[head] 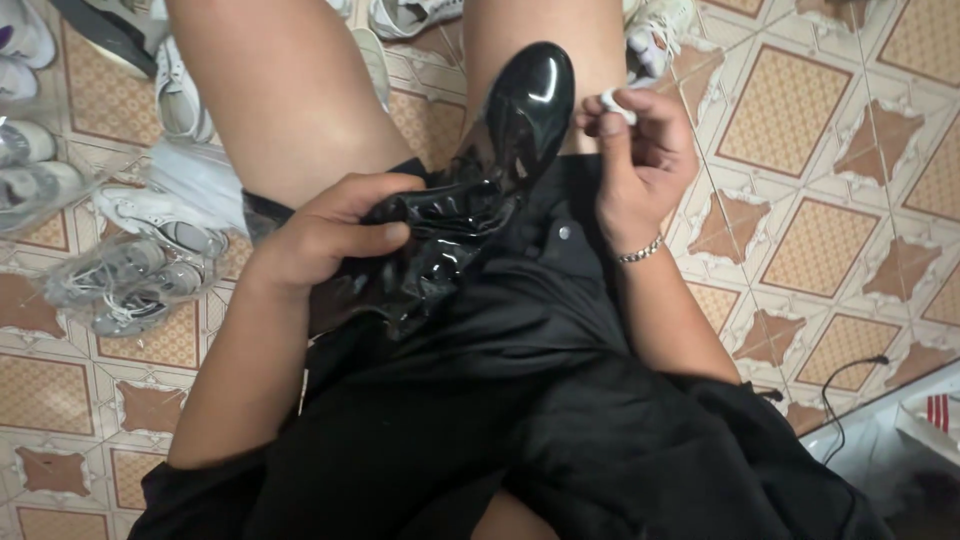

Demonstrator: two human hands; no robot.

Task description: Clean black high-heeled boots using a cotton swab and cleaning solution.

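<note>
Tiled floor [830, 150], sneakers [140, 260] at left. Left hand [330, 230] gripping glossy black boot [500, 150] on lap; right hand [640, 150] pinching white wad [617, 104].

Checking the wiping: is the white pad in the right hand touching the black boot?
Apart. The head view shows the white pad, pinched in the right hand, beside the black boot with a narrow gap.

A patterned tiled floor [820, 230] carries pale sneakers [150, 215] at left and a black cable [845, 385].
</note>
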